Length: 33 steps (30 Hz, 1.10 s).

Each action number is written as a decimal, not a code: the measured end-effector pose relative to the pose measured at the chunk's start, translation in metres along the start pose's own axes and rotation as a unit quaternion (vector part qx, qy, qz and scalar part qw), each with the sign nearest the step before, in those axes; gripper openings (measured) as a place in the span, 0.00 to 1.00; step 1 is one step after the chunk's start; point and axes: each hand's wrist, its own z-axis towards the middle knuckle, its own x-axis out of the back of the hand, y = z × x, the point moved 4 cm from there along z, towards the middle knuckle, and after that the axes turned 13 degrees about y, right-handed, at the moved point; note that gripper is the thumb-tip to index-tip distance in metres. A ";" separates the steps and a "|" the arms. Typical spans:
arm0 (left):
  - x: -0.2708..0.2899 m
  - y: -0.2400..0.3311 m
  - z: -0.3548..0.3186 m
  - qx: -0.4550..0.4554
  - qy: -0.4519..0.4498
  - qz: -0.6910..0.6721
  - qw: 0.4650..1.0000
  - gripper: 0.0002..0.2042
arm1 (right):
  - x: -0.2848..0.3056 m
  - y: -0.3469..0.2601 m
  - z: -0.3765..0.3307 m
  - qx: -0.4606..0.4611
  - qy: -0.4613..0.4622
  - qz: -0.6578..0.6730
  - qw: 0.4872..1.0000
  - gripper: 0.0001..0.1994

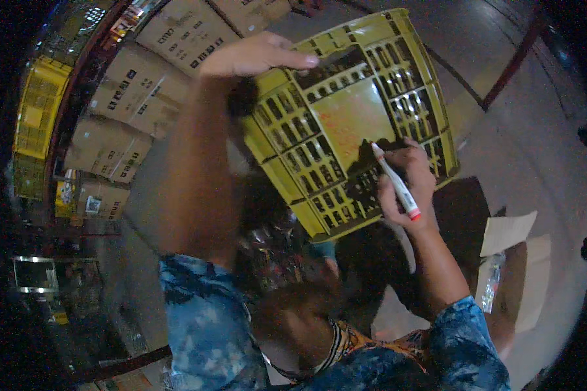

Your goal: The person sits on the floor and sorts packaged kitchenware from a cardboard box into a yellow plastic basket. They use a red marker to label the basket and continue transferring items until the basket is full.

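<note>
Upper centre, left hand (259,55) curls its fingers on a yellow plastic crate (311,221); centre, right hand (411,179) pinches a white marker (396,180) near illegible red writing (341,132).

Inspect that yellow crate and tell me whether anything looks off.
One oddity: uneven red marks across the middle of the yellow crate, standing out against its plain surface. They may simply be writing, since the right hand holds a red-ended white marker near them. No breakage shows.

Yellow crate (372,107) with perhaps orange-red marks (347,133), white red-ended marker (396,180), mottled blue sleeves (209,326).
</note>
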 end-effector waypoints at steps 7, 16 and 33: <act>0.015 -0.004 -0.001 -0.084 0.040 0.091 0.992 0.24 | -0.001 -0.001 0.003 0.007 0.022 0.001 1.000 0.12; 0.025 -0.031 0.024 -0.001 0.067 0.028 0.997 0.24 | -0.001 -0.003 0.003 0.030 0.039 0.008 0.999 0.13; 0.066 -0.095 0.022 -0.015 0.085 0.075 0.993 0.33 | 0.434 -0.054 0.007 0.004 -0.089 -0.490 0.867 0.21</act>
